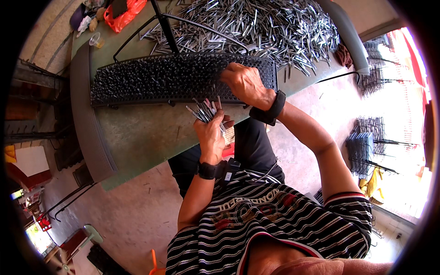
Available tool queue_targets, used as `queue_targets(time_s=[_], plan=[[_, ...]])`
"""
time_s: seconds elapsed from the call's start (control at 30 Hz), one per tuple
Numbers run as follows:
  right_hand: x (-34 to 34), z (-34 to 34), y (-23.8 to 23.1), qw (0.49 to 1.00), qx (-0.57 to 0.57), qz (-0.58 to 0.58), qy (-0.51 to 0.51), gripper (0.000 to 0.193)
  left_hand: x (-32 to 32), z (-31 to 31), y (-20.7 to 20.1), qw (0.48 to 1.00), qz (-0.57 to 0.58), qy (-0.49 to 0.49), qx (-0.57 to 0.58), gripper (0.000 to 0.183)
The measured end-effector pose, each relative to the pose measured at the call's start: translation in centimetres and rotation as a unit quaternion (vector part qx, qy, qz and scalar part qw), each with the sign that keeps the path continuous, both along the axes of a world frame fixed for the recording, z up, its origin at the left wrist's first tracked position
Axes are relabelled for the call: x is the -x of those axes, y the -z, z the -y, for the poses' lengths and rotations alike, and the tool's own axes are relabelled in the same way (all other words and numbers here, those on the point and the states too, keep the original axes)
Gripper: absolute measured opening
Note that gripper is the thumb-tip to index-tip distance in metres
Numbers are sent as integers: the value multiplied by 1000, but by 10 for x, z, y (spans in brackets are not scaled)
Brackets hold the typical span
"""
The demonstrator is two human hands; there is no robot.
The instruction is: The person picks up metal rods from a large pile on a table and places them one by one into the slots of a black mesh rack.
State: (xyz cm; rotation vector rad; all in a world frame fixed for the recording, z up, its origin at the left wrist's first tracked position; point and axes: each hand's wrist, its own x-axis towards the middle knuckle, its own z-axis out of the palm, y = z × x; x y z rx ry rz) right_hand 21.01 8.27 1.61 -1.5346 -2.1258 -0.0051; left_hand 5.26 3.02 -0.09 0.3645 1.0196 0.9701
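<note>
My left hand is closed around a bunch of thin silvery metal sticks, their tips fanning up past my fingers. Beyond it lies a long, slightly curved black rack full of small holes. Many short sticks stand upright in its left portion, while holes show toward the right. Over that right portion my right hand is closed in a pinch, fingertips down at the surface. What those fingertips hold, if anything, is too small and blurred to tell.
A large heap of loose metal sticks covers the far side of the green table. A black metal frame rises behind the rack. Grey padded edges flank the table. A plastic cup and red bag sit far left.
</note>
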Motion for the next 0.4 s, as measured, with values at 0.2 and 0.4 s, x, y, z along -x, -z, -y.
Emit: queue_targets(time_s=[0.2,0.4], plan=[[3,19,-5,949,243,-198,4,14,-1,1,3,1000,7,8,-16,20],[13,22,-9,868,127,-471,94,15,-4,4,10,998,40,12,-41,24]])
